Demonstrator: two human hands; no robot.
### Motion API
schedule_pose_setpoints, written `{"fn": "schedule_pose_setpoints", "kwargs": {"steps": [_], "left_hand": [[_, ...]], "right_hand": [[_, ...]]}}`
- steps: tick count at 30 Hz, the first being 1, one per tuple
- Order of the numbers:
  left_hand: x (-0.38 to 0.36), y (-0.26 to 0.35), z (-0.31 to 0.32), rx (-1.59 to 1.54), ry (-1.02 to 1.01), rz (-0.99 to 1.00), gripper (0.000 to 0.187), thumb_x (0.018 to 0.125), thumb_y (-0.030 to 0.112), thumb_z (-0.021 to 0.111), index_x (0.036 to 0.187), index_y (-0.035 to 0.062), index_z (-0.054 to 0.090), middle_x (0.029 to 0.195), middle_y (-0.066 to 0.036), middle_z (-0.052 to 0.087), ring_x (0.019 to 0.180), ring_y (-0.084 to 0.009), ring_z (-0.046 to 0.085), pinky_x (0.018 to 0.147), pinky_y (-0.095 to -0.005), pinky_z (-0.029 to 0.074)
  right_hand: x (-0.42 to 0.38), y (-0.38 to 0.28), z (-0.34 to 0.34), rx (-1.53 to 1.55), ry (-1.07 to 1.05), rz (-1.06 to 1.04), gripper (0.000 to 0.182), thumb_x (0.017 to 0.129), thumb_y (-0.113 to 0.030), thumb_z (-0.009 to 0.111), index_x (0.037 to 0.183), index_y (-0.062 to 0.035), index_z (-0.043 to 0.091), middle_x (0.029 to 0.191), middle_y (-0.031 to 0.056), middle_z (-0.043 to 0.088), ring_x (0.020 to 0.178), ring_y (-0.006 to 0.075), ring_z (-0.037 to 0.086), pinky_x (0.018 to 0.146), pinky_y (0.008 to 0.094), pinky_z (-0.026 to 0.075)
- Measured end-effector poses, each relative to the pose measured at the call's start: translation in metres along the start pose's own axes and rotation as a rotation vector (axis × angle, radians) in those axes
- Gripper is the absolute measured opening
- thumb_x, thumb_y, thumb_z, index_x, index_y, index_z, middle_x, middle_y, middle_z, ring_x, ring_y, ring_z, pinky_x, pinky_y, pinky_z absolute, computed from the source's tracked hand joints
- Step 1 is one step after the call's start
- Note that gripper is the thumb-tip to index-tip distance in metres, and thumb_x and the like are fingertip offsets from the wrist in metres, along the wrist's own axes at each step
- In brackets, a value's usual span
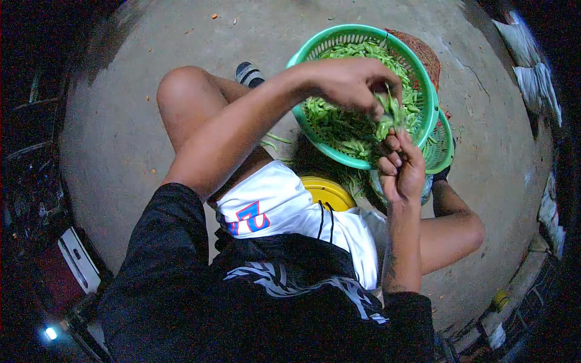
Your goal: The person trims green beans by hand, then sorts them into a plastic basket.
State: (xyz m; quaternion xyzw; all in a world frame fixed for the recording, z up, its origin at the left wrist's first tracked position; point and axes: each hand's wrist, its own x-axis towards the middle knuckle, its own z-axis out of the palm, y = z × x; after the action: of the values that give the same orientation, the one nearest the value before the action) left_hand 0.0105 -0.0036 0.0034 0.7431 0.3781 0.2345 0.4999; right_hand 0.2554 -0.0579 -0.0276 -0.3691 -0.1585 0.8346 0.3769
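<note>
A green plastic basket (434, 112) full of green bean pieces (363, 51) stands in front of me, tilted a little. Over its right side, my left hand (357, 85) curls its fingers downward around bean pieces, partly blurred by motion. Just below, at the rim, my right hand (402, 166) is closed, thumb and fingers pinched on a green bean. A blurred bunch of bean pieces (390, 115) shows between the two hands, which are close together. Exactly where each fingertip grips is hard to see.
Another green basket (448, 145) sits partly under the first, with a reddish mesh sack (423, 51) behind. A yellow round lid or container (330, 192) lies between my legs. Several long beans (276, 139) rest on the concrete floor (115, 151). White sacks (526, 60) line the right edge.
</note>
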Motion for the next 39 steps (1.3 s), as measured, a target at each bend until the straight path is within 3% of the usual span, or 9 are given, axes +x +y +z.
{"fn": "schedule_pose_setpoints", "kwargs": {"steps": [4, 10, 12, 16, 23, 27, 30, 34, 39], "left_hand": [[0.0, -0.008, -0.02, -0.195, 0.085, -0.085, 0.035, 0.088, 0.007, 0.073, 0.121, 0.0049, 0.063, 0.1, -0.004, 0.065, 0.086, -0.0138, 0.061, 0.076, -0.0293, 0.052], [0.001, 0.006, 0.005, -0.137, -0.065, 0.068, 0.04, 0.085, 0.01, 0.073, 0.123, 0.0065, 0.063, 0.1, -0.007, 0.068, 0.095, -0.0148, 0.062, 0.086, -0.032, 0.05], [0.002, 0.0, -0.012, -0.187, -0.062, -0.139, 0.04, 0.085, 0.01, 0.073, 0.123, 0.0059, 0.063, 0.106, -0.009, 0.069, 0.098, -0.0155, 0.062, 0.087, -0.0326, 0.05], [-0.001, 0.004, -0.002, -0.031, 0.01, 0.009, 0.04, 0.085, 0.009, 0.075, 0.123, 0.0048, 0.063, 0.108, -0.007, 0.068, 0.097, -0.0151, 0.062, 0.086, -0.0325, 0.051], [0.001, -0.006, -0.018, -0.23, 0.0, -0.096, 0.035, 0.088, 0.003, 0.071, 0.122, 0.0037, 0.063, 0.099, -0.003, 0.067, 0.087, -0.0113, 0.062, 0.075, -0.0292, 0.052], [-0.005, -0.004, -0.019, -0.244, 0.084, -0.177, 0.038, 0.088, 0.003, 0.071, 0.125, 0.0046, 0.063, 0.099, -0.002, 0.066, 0.085, -0.0118, 0.06, 0.074, -0.0292, 0.051], [-0.002, -0.004, -0.016, -0.069, 0.15, -0.014, 0.04, 0.087, 0.002, 0.071, 0.126, 0.0061, 0.063, 0.098, -0.003, 0.064, 0.083, -0.0116, 0.058, 0.074, -0.0293, 0.051], [-0.002, 0.007, -0.013, -0.16, 0.036, -0.119, 0.041, 0.086, 0.002, 0.071, 0.126, 0.0071, 0.064, 0.104, -0.005, 0.066, 0.089, -0.013, 0.06, 0.08, -0.0309, 0.051], [0.006, 0.004, 0.001, -0.051, -0.067, -0.091, 0.041, 0.083, 0.01, 0.075, 0.123, 0.0059, 0.066, 0.115, -0.011, 0.068, 0.107, -0.0211, 0.062, 0.095, -0.0365, 0.049]], "right_hand": [[0.0, 0.001, -0.001, 0.002, -0.019, 0.027, 0.019, 0.102, -0.02, 0.062, 0.111, -0.0034, 0.06, 0.08, -0.0026, 0.055, 0.053, 0.0005, 0.036, 0.042, 0.0162, 0.028], [0.001, 0.006, -0.003, 0.026, 0.033, -0.032, 0.017, 0.101, -0.018, 0.062, 0.112, -0.0049, 0.06, 0.08, -0.0024, 0.055, 0.054, 0.0007, 0.035, 0.043, 0.016, 0.027], [0.0, 0.003, -0.004, 0.02, 0.016, -0.008, 0.016, 0.101, -0.016, 0.062, 0.113, -0.006, 0.059, 0.081, -0.0018, 0.055, 0.054, 0.001, 0.035, 0.043, 0.016, 0.028], [0.0, 0.004, 0.003, 0.05, 0.039, -0.021, 0.017, 0.1, -0.014, 0.063, 0.114, -0.0067, 0.058, 0.082, -0.001, 0.055, 0.055, 0.0012, 0.035, 0.043, 0.016, 0.028], [-0.002, 0.0, 0.009, 0.015, 0.011, -0.035, 0.016, 0.099, -0.011, 0.061, 0.111, -0.002, 0.058, 0.083, -0.002, 0.055, 0.054, 0.0011, 0.035, 0.042, 0.0159, 0.026], [-0.001, -0.01, 0.02, 0.04, -0.116, 0.009, 0.046, 0.103, -0.02, 0.052, 0.14, 0.0062, 0.052, 0.101, 0.0066, 0.059, 0.08, 0.0108, 0.046, 0.07, 0.0277, 0.041], [-0.001, -0.004, 0.018, -0.182, -0.037, -0.076, 0.042, 0.105, -0.022, 0.051, 0.138, 0.0048, 0.054, 0.094, 0.0042, 0.058, 0.072, 0.0096, 0.046, 0.064, 0.0267, 0.041], [-0.006, -0.009, 0.019, -0.331, -0.097, 0.071, 0.038, 0.106, -0.023, 0.052, 0.135, 0.0017, 0.056, 0.084, 0.0009, 0.056, 0.061, 0.0078, 0.043, 0.055, 0.0244, 0.039], [-0.006, 0.001, 0.026, -0.68, 0.067, 0.017, 0.021, 0.105, -0.025, 0.058, 0.11, -0.0054, 0.062, 0.079, -0.0001, 0.057, 0.057, 0.0054, 0.044, 0.049, 0.0211, 0.037]]}}
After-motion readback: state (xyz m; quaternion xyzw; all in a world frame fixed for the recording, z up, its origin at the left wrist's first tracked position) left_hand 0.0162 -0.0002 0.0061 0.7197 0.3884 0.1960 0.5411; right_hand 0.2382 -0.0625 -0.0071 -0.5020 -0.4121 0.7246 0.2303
